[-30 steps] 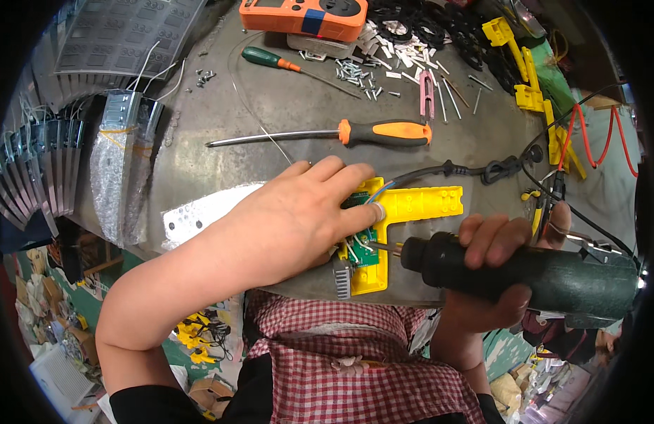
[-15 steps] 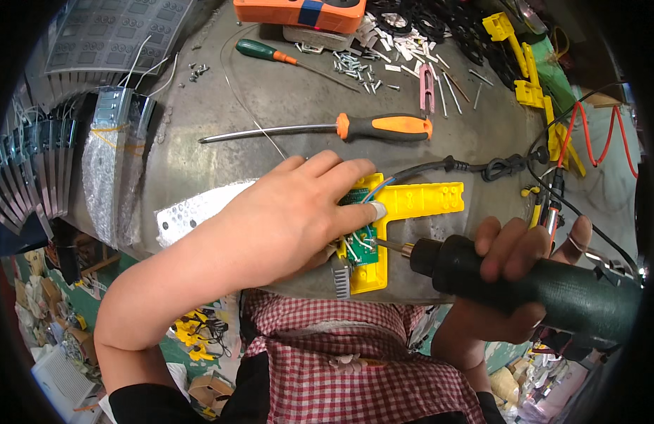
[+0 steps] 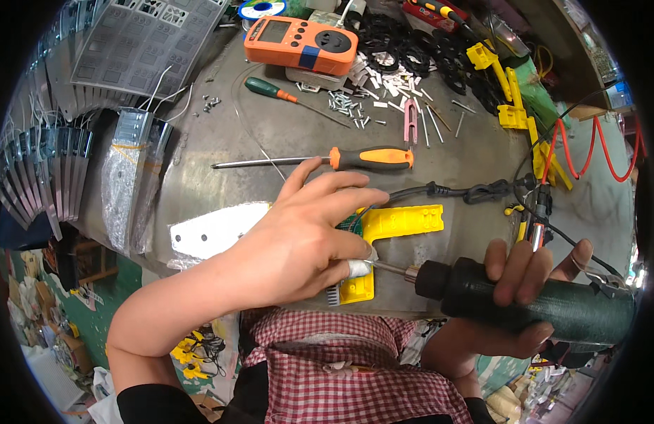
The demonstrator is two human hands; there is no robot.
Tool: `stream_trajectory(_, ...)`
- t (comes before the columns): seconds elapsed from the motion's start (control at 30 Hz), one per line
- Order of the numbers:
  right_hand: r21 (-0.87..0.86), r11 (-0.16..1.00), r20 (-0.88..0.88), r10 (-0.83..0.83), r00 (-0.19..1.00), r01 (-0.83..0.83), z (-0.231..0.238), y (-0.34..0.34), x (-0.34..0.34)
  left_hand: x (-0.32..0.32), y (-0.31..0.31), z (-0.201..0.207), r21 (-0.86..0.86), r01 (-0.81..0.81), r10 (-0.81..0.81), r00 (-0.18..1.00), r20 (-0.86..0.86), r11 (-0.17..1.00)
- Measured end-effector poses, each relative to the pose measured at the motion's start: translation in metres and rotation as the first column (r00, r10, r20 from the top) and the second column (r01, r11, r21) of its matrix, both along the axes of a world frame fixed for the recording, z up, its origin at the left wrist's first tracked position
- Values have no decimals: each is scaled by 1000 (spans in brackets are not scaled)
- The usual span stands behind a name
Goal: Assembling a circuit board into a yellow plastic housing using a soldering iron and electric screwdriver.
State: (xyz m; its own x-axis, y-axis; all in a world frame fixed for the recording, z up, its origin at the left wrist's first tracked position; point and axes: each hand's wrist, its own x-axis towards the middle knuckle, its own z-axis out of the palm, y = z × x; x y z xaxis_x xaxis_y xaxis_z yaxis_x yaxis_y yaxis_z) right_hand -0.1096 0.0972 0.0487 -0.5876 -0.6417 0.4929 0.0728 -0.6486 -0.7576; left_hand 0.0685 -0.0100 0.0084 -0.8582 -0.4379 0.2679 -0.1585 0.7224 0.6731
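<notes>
My right hand (image 3: 518, 272) grips a dark green power screwdriver (image 3: 588, 307), its bit (image 3: 390, 268) pointing left. At the bit's tip, the thumb and forefinger of my left hand (image 3: 309, 230) come together in a pinch; one fingertip is wrapped in white. Whatever lies in that pinch is too small to make out. Beneath my left hand is a yellow plastic housing (image 3: 405, 220), with a green circuit board (image 3: 354, 224) mostly hidden by the fingers. A grey finned heat sink (image 3: 333, 295) shows at its near edge, and a black cable (image 3: 412, 190) leaves its far side.
Beyond the hands lie an orange-black screwdriver (image 3: 373, 158), a green-handled screwdriver (image 3: 262, 87), loose screws (image 3: 347, 106) and a pink part (image 3: 410, 121). An orange meter (image 3: 299, 44) stands at the back. Bubble-wrapped metal strips (image 3: 126, 187) are at left, a red coiled cord (image 3: 588, 159) at right.
My left thumb and forefinger have moved from the circuit board to the bit's tip, covering more of the board. My view has shifted, showing more of the table's far side.
</notes>
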Motion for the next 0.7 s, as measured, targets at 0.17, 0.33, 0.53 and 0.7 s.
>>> stream_trajectory(0.17, 17, 1000, -1, 7, 1000, -7, 9, 1, 1, -1, 1, -2, 62, 4, -3, 1000, -18, 998)
stream_trajectory(0.33, 26, 999, 17, 19, 1000, -20, 1, -1, -3, 0, 4, 2, 8, -44, 44, 999, -12, 999)
stream_trajectory(0.53, 98, 995, -37, -3, 999, 6, -4, -5, 0, 2, 8, 0, 47, -105, 108, 993, -56, 993)
stream_trajectory(0.7, -3, 997, 21, -77, 997, 77, 7, -8, -2, 5, 6, -10, 146, -129, 150, 978, -143, 981)
